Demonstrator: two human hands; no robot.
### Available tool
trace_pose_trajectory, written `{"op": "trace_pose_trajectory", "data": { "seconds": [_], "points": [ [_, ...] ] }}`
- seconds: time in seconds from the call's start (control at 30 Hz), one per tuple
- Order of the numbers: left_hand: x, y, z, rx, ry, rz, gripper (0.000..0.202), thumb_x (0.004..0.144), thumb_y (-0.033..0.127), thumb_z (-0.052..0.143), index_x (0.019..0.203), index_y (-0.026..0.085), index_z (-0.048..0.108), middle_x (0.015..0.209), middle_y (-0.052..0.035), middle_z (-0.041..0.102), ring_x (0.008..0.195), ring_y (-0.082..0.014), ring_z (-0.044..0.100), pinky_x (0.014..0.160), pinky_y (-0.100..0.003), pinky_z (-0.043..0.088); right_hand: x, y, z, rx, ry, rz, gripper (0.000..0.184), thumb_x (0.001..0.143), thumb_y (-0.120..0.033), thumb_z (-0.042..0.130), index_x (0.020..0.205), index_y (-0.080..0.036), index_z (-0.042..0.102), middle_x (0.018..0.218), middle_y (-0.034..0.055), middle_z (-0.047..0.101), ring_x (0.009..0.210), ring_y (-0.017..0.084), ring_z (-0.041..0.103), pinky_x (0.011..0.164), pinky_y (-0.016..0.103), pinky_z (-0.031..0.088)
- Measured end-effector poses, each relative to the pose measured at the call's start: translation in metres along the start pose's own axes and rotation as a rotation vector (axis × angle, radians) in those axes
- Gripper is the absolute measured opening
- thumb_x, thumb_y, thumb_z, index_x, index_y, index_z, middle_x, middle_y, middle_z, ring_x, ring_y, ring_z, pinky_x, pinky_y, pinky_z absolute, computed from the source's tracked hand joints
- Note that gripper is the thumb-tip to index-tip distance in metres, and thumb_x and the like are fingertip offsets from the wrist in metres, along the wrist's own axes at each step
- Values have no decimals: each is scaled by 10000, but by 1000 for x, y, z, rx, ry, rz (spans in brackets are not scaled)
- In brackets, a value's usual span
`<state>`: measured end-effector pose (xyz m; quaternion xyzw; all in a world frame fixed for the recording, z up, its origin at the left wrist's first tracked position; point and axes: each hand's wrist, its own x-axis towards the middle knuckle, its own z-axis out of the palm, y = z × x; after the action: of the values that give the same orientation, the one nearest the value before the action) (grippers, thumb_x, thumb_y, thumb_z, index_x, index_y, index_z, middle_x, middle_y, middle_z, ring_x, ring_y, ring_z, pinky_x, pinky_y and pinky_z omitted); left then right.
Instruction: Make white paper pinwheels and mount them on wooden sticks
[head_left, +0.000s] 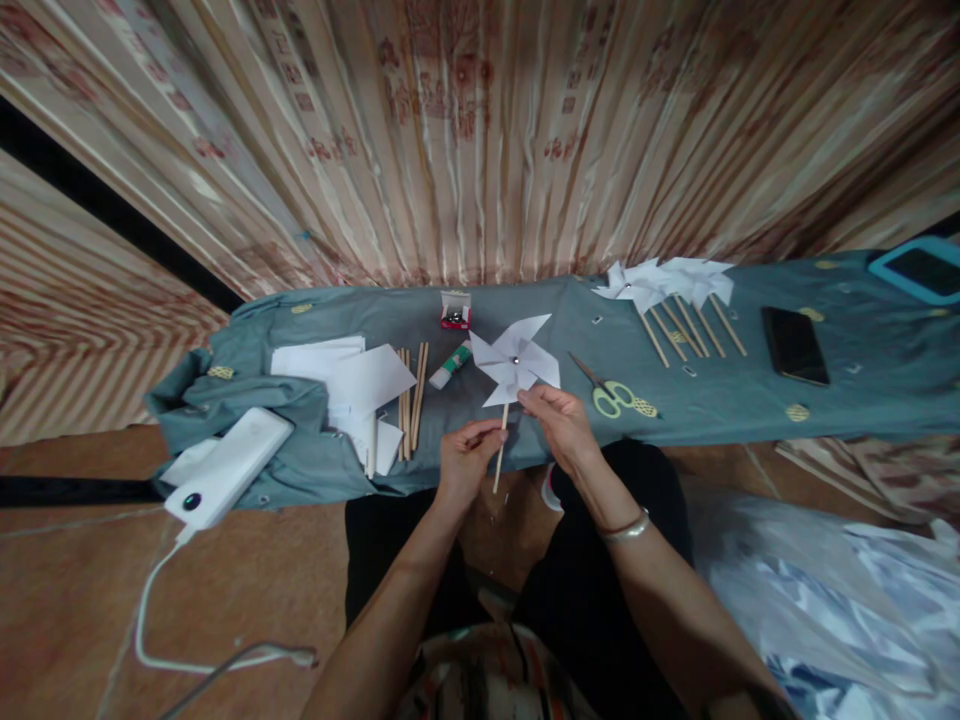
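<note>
A white paper pinwheel with a shiny pin at its centre is held upright in front of me. My left hand pinches its wooden stick below the blades. With thumb and fingers closed, my right hand grips the pinwheel at the lower blade, near the top of the stick. Just right of it lie scissors with light green handles. Behind the pinwheel, to the left, are a glue stick and a small open red box holding shiny metal pins.
Several loose wooden sticks and white paper sheets lie left on the cloth-covered table. A white power bank with a cable is at the left edge. Finished pinwheels, a black phone and a blue-framed device lie right.
</note>
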<state>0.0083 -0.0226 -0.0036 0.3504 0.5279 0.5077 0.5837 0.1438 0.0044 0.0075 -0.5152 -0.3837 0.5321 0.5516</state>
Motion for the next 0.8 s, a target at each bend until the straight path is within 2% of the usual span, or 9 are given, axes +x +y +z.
{"op": "trace_pose_trajectory", "data": {
  "seconds": [0.2,0.33,0.5,0.63,0.8],
  "points": [
    [2,1,-2,-21,1,-6,238,518,308,807,715,182,767,661,-21,719,581,-122,602,628,-254,503,-3,2,4,36,-15,47,324,572,-524,792,657,-224,704,704,-4,691,669,141,579,664,275,454],
    [5,2,-8,-23,35,-41,265,502,312,816,725,178,763,657,-21,720,587,-128,611,623,-259,499,-3,-5,-4,-37,-1,61,352,626,-557,748,618,-207,714,744,43,730,642,143,594,545,253,412],
    [5,1,-14,-19,44,-56,287,493,328,826,723,171,758,668,-28,722,610,-137,622,637,-267,501,5,-14,-25,-87,152,-17,391,638,-569,737,560,-191,679,661,53,714,477,99,501,431,238,319],
    [2,-1,-15,-19,28,-62,271,486,307,830,714,179,762,687,-35,732,637,-153,638,662,-286,517,16,-12,-35,-125,270,-113,365,628,-563,740,615,-202,687,688,42,718,553,128,557,504,255,398],
    [1,-1,-15,-2,7,-78,265,495,308,827,714,176,761,682,-33,727,639,-153,637,682,-292,517,24,-9,-32,-70,238,-104,359,591,-535,771,756,-219,728,818,35,740,747,177,640,660,290,481]
  ]
}}
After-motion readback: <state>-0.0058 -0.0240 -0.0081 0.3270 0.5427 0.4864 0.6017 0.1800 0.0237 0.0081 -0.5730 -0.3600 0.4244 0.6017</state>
